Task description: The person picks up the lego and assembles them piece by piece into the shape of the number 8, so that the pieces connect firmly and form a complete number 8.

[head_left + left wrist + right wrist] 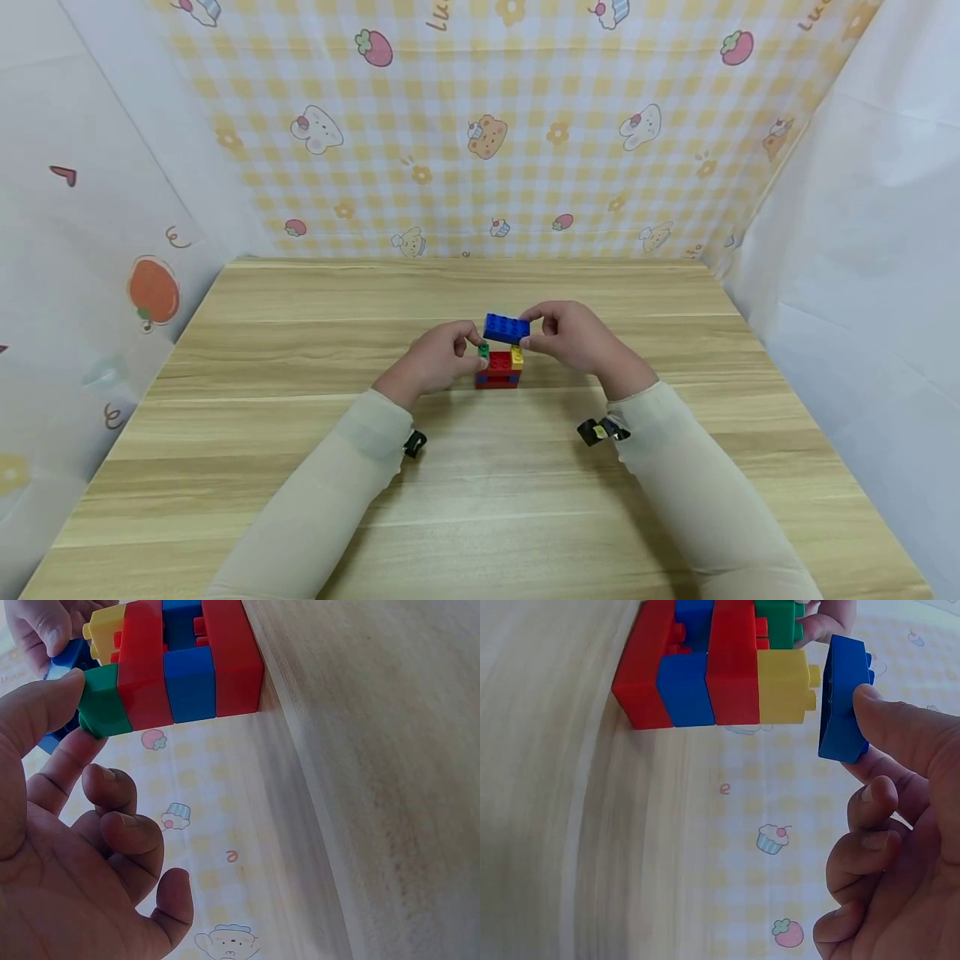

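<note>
A small tower of building bricks stands mid-table: a red brick [646, 675] at the bottom, blue bricks [686, 690] above it, then a second red brick [733, 682]. On top sit a green brick [107, 701] at the left end and a yellow brick [782, 686] at the right end. My left hand [441, 357] pinches the green brick between thumb and index finger. My right hand [573, 337] pinches one end of a long blue brick [506, 328], studs up and slightly tilted. In the right wrist view, this brick is held just off the yellow brick's studs.
The wooden table [480, 508] spreads around the tower. Behind it hangs a yellow checked cloth [450, 167] with cartoon prints, and white sheets [885, 217] flank both sides. Each wrist carries a small black camera [600, 431].
</note>
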### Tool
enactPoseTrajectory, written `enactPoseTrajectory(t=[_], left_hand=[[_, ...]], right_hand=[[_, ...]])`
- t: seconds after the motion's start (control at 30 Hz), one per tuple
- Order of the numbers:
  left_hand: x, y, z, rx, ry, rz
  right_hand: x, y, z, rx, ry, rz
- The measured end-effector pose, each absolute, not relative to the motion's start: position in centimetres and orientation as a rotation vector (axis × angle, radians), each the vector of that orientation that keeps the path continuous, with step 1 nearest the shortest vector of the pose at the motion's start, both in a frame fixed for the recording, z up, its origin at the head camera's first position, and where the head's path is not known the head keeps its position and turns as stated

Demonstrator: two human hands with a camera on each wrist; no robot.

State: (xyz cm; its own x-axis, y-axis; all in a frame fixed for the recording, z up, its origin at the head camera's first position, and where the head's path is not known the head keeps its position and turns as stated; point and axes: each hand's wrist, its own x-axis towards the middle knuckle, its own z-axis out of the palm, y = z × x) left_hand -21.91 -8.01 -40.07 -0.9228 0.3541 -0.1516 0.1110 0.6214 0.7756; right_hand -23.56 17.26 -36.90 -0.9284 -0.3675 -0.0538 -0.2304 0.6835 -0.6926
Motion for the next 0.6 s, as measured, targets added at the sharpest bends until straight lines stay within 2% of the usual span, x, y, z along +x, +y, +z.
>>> enactPoseTrajectory(t=[0.6], left_hand=[[-21.90,-8.16,-40.01,0.373,2.515,1.233]], right_hand=[[-22.57,17.41,-37.78,-0.566,2.647,-1.174]])
